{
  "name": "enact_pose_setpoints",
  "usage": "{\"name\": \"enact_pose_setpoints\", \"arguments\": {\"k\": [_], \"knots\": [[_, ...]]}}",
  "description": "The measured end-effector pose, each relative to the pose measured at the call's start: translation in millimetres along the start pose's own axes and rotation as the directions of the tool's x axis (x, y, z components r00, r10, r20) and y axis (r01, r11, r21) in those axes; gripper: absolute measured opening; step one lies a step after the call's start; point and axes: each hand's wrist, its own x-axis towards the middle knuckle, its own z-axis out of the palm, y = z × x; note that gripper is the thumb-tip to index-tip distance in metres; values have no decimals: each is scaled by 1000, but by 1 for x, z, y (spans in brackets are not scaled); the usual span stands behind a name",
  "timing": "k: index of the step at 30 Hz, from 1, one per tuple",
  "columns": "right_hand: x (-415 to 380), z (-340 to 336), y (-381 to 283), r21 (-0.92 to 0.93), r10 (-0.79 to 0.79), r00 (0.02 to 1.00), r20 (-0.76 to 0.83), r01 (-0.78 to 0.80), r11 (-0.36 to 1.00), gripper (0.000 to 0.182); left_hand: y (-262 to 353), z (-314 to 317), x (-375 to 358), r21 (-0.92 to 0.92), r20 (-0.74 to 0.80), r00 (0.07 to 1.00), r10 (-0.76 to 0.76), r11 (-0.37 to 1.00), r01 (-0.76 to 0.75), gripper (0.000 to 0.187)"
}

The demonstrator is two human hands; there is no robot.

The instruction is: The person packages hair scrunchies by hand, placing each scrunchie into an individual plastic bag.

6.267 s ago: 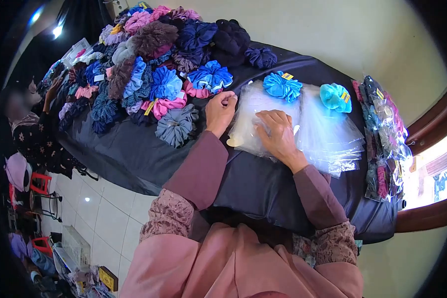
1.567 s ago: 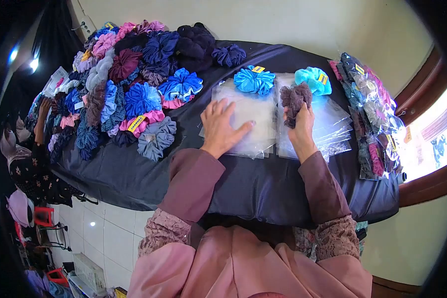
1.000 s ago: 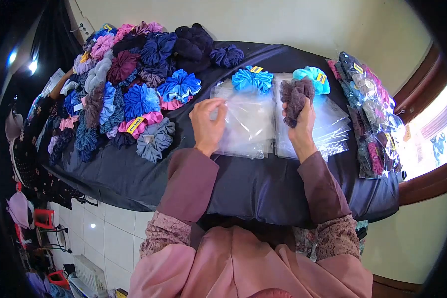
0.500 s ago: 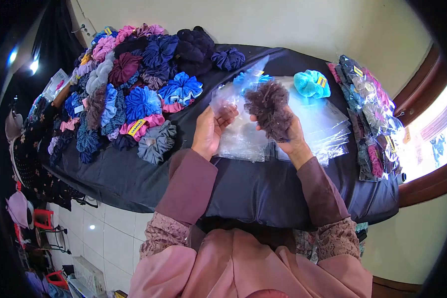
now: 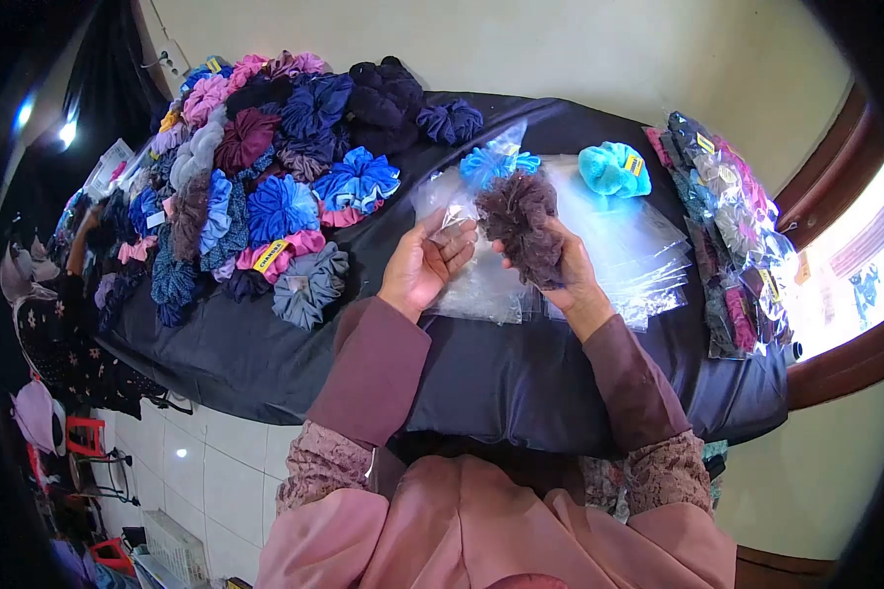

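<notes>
Right hand (image 5: 578,277) gripping a dark brown scrunchie (image 5: 519,228), held over the left-hand stack of clear bags (image 5: 481,294); left hand (image 5: 417,270) half-curled at clear plastic, whether pinching it cannot tell. Turquoise scrunchie (image 5: 604,171) lies on the neighbouring bag stack (image 5: 629,255). Far right of surface (image 5: 521,378): filled clear packets (image 5: 742,221), gathered fabric pieces inside, pink, grey, teal.
</notes>
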Motion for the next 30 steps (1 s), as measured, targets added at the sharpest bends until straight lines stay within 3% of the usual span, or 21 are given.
{"name": "enact_pose_setpoints", "arguments": {"k": [2,4,8,10,15,17,21,23,30], "knots": [[1,-4,1,-2,-26,998,-58,26,1000,50,0,5,-3,50,-43,999,-16,999,19,28],[2,-6,-2,-36,-50,993,-105,47,998,49,1,12,-6,130,-32,997,76,989,-71,44],[3,-4,-7,-129,-115,971,-211,89,988,47,11,23,-10,83,-19,991,131,988,-129,57],[2,-2,-8,-150,-124,967,-221,92,984,46,10,26,-10,380,0,936,352,866,-326,66],[-1,15,-9,-301,-188,950,-248,109,947,42,3,29,-13,509,108,884,455,738,-443,64],[-1,15,-8,-358,-191,958,-216,104,928,41,-5,23,-7,688,223,796,563,488,-537,59],[-2,17,-5,-411,-212,955,-206,112,905,42,-4,21,-5,700,189,773,605,470,-539,46],[-3,18,-5,-378,-209,958,-197,122,917,42,0,18,-5,719,92,826,556,537,-441,31],[-3,16,-11,-263,-206,961,-184,154,952,34,8,24,-11,640,-39,842,539,660,-393,27]]}}
